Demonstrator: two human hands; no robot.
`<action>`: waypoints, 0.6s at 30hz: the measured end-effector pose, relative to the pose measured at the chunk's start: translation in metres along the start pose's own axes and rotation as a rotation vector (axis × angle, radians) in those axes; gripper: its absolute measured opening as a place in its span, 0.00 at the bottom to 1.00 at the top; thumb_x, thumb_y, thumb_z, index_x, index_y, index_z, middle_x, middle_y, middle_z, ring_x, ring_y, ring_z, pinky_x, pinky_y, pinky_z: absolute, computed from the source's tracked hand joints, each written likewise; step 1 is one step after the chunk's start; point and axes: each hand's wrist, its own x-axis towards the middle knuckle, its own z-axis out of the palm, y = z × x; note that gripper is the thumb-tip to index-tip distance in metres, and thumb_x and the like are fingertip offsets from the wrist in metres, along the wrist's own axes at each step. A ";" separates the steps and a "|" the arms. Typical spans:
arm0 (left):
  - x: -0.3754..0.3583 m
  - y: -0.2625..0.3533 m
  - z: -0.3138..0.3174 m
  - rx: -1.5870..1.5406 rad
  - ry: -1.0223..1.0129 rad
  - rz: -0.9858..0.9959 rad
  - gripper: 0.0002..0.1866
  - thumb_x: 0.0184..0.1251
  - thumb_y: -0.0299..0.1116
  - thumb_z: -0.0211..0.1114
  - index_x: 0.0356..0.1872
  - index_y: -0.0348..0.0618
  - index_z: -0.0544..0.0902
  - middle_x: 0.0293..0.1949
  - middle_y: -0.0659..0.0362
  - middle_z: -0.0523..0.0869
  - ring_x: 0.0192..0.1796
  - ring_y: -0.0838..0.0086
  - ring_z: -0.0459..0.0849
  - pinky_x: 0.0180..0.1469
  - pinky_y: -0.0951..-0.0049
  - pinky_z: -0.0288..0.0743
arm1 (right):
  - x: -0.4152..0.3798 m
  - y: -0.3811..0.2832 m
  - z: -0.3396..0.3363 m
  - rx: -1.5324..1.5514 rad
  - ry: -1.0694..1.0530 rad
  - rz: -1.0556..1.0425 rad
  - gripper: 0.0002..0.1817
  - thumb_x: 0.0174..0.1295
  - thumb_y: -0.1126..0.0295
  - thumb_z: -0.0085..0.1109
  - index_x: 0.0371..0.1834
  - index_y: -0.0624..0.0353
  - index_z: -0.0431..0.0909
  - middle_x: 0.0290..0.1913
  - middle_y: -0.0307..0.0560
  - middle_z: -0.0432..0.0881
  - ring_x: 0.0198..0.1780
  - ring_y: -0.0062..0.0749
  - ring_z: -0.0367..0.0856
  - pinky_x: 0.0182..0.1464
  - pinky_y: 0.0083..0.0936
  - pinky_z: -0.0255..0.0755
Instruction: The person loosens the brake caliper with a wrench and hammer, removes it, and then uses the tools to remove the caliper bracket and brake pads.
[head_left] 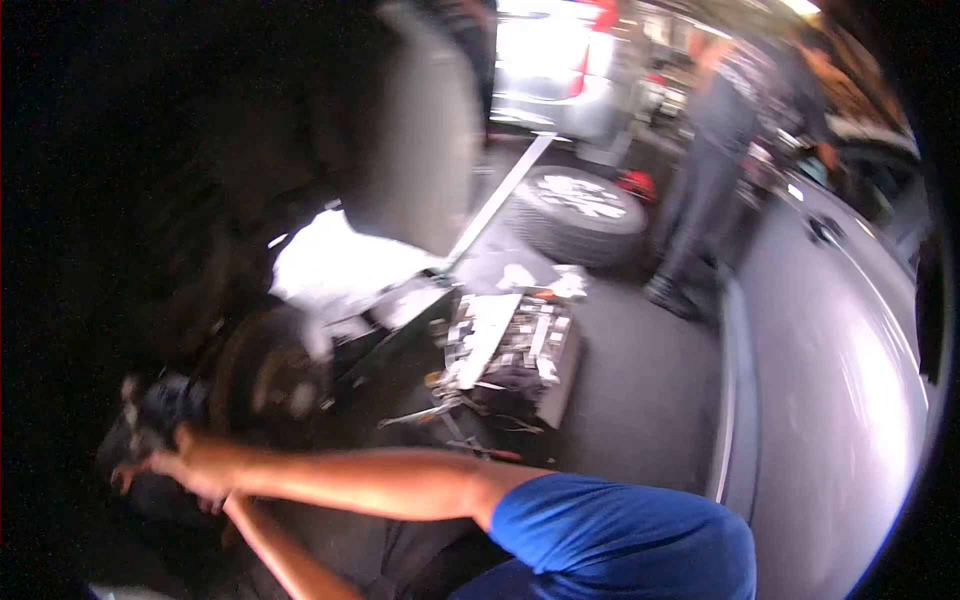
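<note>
Both my arms reach to the lower left, into the dark wheel well of a raised car. My right hand [190, 462], at the end of the arm in the blue sleeve [620, 535], is closed at a dark part [170, 405] that looks like a brake caliper. What it grips is blurred. My left hand [212, 498] is just below, mostly hidden behind the right one, and its fingers cannot be made out. Beside the hands is a round, rusty brown brake disc or drum [275, 385] with a hub at its centre.
An open tool case [560, 385] full of tools lies on the floor, with loose tools [455, 425] before it. Behind it lies a wheel [580, 215]. A person in dark clothes [715, 140] leans over the silver car [830, 370] at right. Another vehicle [550, 75] stands behind.
</note>
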 end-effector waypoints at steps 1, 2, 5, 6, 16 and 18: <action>-0.001 0.004 0.001 0.034 0.007 0.006 0.13 0.72 0.39 0.58 0.40 0.39 0.81 0.37 0.60 0.83 0.37 0.76 0.81 0.37 0.72 0.75 | 0.004 0.009 0.007 0.056 0.018 0.011 0.23 0.67 0.52 0.54 0.36 0.67 0.74 0.22 0.46 0.77 0.21 0.27 0.75 0.24 0.30 0.69; -0.003 0.007 0.005 0.048 0.008 0.008 0.13 0.72 0.39 0.57 0.40 0.38 0.81 0.38 0.60 0.83 0.38 0.76 0.80 0.37 0.71 0.75 | 0.004 0.012 0.008 0.091 0.044 0.020 0.23 0.67 0.53 0.55 0.41 0.68 0.73 0.22 0.46 0.77 0.20 0.26 0.74 0.21 0.29 0.68; -0.006 0.015 0.013 0.082 0.002 -0.001 0.14 0.73 0.40 0.57 0.41 0.38 0.81 0.39 0.59 0.83 0.39 0.75 0.80 0.39 0.71 0.75 | -0.007 -0.004 0.000 0.051 0.144 0.013 0.19 0.66 0.58 0.56 0.41 0.69 0.72 0.23 0.43 0.74 0.22 0.26 0.73 0.23 0.31 0.66; -0.008 0.017 0.014 0.084 -0.001 0.002 0.14 0.73 0.40 0.57 0.42 0.38 0.81 0.40 0.58 0.83 0.39 0.75 0.80 0.39 0.71 0.75 | -0.004 0.003 0.003 0.004 0.169 -0.011 0.19 0.66 0.59 0.56 0.40 0.68 0.72 0.23 0.43 0.74 0.23 0.26 0.73 0.25 0.32 0.66; -0.007 0.022 0.010 0.073 -0.015 -0.020 0.17 0.74 0.42 0.55 0.46 0.36 0.80 0.45 0.55 0.82 0.43 0.71 0.80 0.44 0.69 0.74 | -0.032 -0.024 -0.002 0.028 0.277 0.029 0.19 0.65 0.60 0.56 0.44 0.68 0.69 0.25 0.48 0.77 0.26 0.31 0.76 0.30 0.33 0.69; -0.007 0.021 0.012 0.072 -0.023 -0.021 0.18 0.74 0.43 0.55 0.47 0.35 0.80 0.46 0.54 0.82 0.44 0.70 0.80 0.45 0.68 0.74 | -0.025 -0.011 0.004 0.026 0.243 0.046 0.17 0.67 0.61 0.55 0.44 0.67 0.68 0.23 0.46 0.76 0.24 0.28 0.76 0.28 0.32 0.68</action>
